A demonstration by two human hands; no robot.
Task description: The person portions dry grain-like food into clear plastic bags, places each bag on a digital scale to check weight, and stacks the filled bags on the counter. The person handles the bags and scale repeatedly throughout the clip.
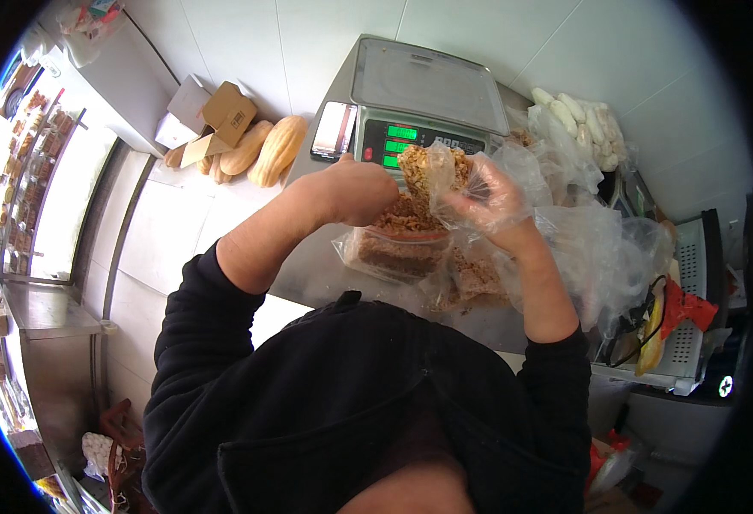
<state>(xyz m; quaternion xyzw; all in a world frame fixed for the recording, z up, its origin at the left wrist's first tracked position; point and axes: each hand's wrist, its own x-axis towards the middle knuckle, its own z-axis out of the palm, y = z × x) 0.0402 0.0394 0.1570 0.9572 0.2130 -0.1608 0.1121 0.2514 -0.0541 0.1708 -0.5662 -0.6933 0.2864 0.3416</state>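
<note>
My right hand [495, 201], covered in thin clear plastic, grips a lumpy golden-brown cluster of nut brittle [424, 171]. My left hand [364, 190] is bare and closed just left of the cluster; its fingertips are hidden, so what it holds cannot be made out. Below both hands, a clear plastic box [398, 255] is heaped with brown crumbly pieces [406, 216]. To its right, more brown pieces [477, 272] lie in clear plastic. Right behind the hands stands a weighing scale [428, 86] with green lit displays [400, 147].
A phone [335, 128] leans at the scale's left side. Crumpled clear bags [595, 248] cover the counter's right, near a bag of white pieces [578, 124]. Tan squashes [278, 150] and an open cardboard box [227, 116] sit at the left back. Packed shelves [29, 180] line the far left.
</note>
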